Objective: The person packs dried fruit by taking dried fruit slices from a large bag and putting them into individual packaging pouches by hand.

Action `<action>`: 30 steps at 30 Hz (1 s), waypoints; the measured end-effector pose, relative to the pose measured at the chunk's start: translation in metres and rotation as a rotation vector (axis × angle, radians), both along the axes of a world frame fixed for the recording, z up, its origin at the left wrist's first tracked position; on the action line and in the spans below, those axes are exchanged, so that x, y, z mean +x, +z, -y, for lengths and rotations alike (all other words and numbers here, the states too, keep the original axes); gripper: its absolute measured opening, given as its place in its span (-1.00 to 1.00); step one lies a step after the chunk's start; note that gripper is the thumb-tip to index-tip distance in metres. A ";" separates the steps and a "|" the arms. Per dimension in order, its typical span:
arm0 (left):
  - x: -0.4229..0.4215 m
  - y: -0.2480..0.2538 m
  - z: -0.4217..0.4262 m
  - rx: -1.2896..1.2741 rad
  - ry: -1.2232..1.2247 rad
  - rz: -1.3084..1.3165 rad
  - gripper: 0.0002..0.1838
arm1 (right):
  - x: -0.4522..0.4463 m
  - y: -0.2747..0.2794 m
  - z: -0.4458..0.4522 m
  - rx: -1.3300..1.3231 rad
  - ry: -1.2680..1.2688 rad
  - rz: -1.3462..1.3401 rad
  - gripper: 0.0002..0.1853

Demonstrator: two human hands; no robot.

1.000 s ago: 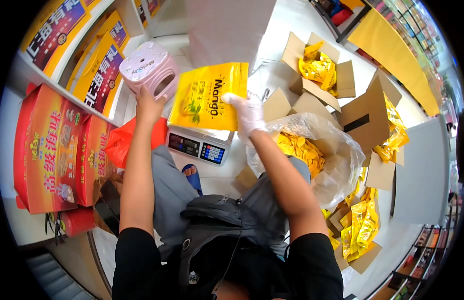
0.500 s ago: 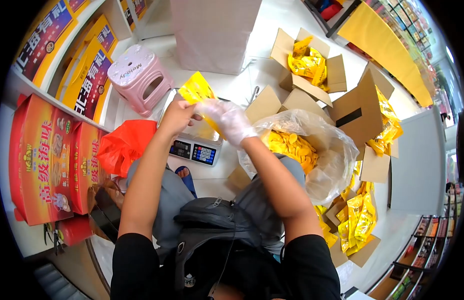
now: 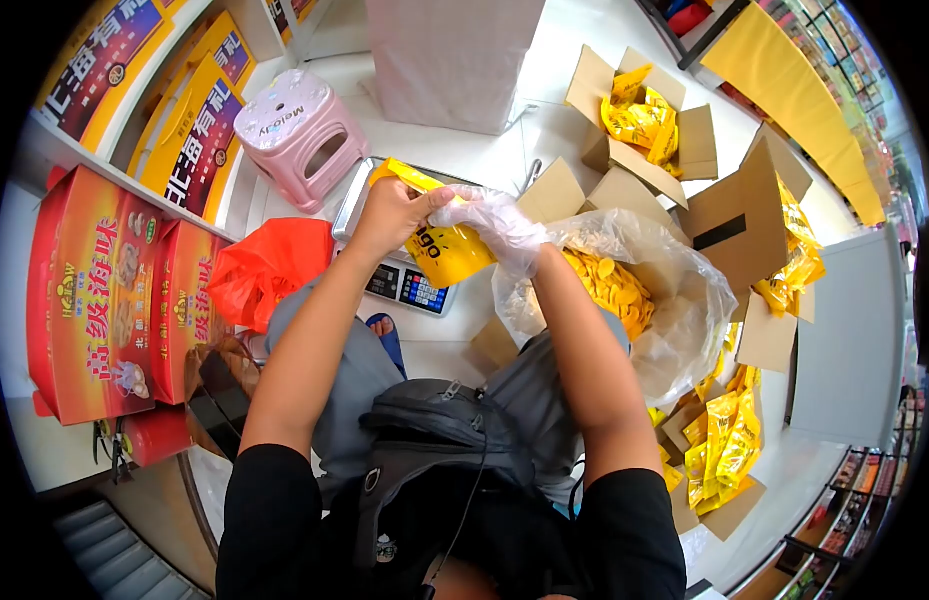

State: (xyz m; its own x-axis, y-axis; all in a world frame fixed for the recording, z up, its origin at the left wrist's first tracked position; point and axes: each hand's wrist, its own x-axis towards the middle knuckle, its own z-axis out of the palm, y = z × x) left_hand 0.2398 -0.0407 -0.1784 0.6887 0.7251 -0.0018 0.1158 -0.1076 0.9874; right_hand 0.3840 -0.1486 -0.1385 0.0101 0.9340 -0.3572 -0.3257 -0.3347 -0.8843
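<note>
A yellow pouch with black lettering, partly reading "ngo", is held between my two hands, its printed face turned up. My bare left hand pinches its edge with thumb and fingers. On my right hand is a clear plastic glove, and its fingers close on the pouch's other side. Beneath my hands stands a digital scale, its platform largely covered by hands and pouch. To the right, a clear plastic liner bag in a carton holds many yellow-orange slices, looking like dried fruit.
Open cartons with yellow pouches stand at the upper right, and more pouches lie lower right. Left are a pink stool, an orange-red plastic bag and red gift boxes. A covered block stands ahead.
The pouch has swung from pointing up and away to hanging toward me, lettering now visible. Both hands have turned with it, and the view has shifted slightly.
</note>
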 end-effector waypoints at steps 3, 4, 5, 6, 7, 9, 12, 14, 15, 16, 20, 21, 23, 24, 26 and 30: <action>-0.001 0.003 0.001 0.004 0.000 -0.021 -0.54 | 0.009 -0.017 -0.002 0.017 -0.003 0.160 -0.72; -0.001 0.004 0.002 0.000 0.009 -0.028 -0.58 | 0.011 -0.020 -0.003 0.015 -0.003 0.157 -0.72; -0.001 0.004 0.004 -0.001 0.008 -0.030 -0.58 | 0.012 -0.022 -0.003 0.090 0.043 0.499 -0.76; 0.000 0.002 0.006 -0.031 0.010 -0.035 -0.62 | 0.013 -0.024 -0.004 0.165 0.088 0.840 -0.79; 0.002 0.001 0.008 -0.063 0.012 -0.039 -0.66 | 0.013 -0.026 -0.007 0.163 0.085 0.837 -0.79; 0.007 -0.012 0.010 -0.009 0.034 -0.140 -0.69 | 0.006 -0.031 -0.012 0.215 0.295 1.577 -0.83; 0.011 -0.025 0.008 0.082 0.079 -0.245 -0.71 | -0.001 -0.042 -0.013 0.203 0.236 1.609 -0.80; 0.015 -0.033 0.005 0.113 0.103 -0.250 -0.72 | -0.012 -0.051 -0.025 -0.056 0.052 1.418 -0.80; 0.018 -0.039 0.003 0.101 0.083 -0.305 -0.72 | -0.006 -0.060 -0.030 -0.055 0.054 1.418 -0.80; 0.019 -0.039 0.005 0.087 0.066 -0.359 -0.72 | -0.002 -0.061 -0.033 -0.126 0.099 1.467 -0.80; 0.026 -0.045 0.026 0.075 -0.047 -0.409 -0.67 | 0.023 -0.045 -0.024 -0.225 0.119 1.498 -0.77; 0.024 -0.048 0.019 0.082 -0.041 -0.414 -0.67 | 0.020 -0.042 -0.023 -0.212 0.018 1.380 -0.79; 0.020 -0.037 0.011 -0.266 0.194 -0.309 -0.70 | 0.003 -0.037 -0.018 -0.147 0.041 1.377 -0.80; 0.017 -0.033 0.008 -0.299 0.296 -0.290 -0.72 | -0.003 -0.038 -0.016 -0.096 0.068 1.375 -0.80; 0.011 -0.027 0.007 0.166 0.298 -0.472 -0.74 | -0.002 -0.054 -0.017 -0.108 0.154 1.395 -0.79; 0.021 -0.030 0.017 0.792 0.316 -0.484 -0.84 | 0.003 -0.063 -0.023 -0.144 0.271 1.505 -0.78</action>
State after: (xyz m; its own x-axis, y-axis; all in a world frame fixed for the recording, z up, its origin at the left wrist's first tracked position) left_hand 0.2608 -0.0576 -0.2084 0.5156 0.7891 0.3339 0.6266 -0.6130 0.4813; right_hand 0.3870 -0.1259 -0.2012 0.2739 0.9268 -0.2571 0.8953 -0.3433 -0.2837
